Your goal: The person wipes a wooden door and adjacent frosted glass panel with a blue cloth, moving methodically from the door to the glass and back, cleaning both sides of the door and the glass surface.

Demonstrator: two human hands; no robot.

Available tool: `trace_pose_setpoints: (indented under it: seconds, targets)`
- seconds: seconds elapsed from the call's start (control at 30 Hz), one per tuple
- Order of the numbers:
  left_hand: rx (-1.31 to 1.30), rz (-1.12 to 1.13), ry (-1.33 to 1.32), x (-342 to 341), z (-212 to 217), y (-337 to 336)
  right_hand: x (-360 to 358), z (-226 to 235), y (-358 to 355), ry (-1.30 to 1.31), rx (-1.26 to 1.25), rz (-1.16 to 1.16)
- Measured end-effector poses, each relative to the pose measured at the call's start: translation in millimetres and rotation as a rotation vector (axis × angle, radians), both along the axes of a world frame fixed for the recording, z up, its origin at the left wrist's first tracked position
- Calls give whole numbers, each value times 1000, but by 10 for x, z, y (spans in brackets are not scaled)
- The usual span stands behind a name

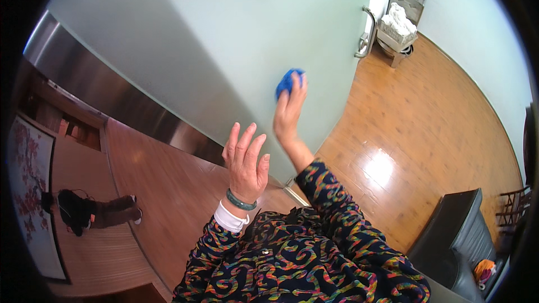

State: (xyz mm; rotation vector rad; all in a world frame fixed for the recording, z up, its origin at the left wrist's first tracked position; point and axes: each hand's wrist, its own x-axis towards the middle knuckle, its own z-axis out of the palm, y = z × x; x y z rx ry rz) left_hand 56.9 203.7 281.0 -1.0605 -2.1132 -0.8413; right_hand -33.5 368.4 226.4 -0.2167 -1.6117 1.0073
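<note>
A bright blue cloth (286, 84), bunched up, is pressed against a large frosted glass door (224, 17). My right hand (290, 113) grips the cloth, its fingers bent over it. Lower and to the left, my left hand (245, 163) is raised with its fingers stretched out and nothing in them. A dark green bangle (241, 201) circles that wrist. Whether the left fingertips touch the glass I cannot tell. On the door's right edge is a curved metal handle (369, 33), apart from both hands.
A brushed metal strip (123, 95) borders the door at left. Beyond it a person in dark clothes (78, 213) stands near a wall picture (31, 191). At right are a wooden floor (426, 118), a black leather sofa (449, 235), and a basket of white cloths (397, 28) by the wall.
</note>
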Motion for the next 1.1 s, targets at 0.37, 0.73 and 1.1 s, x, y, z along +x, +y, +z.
trace_pose_setpoints:
  seconds: [0.37,0.73,1.1]
  targets:
    - [-165,-148,55,-153,372,351,269,-434,-110,-137,-250,17]
    - [-185,-260,-51,-49,211,514,-238,-517,994,-88,-520,-117]
    - [-160,-277,-102,-25,27,500,108,-562,432,-42,-253,-59]
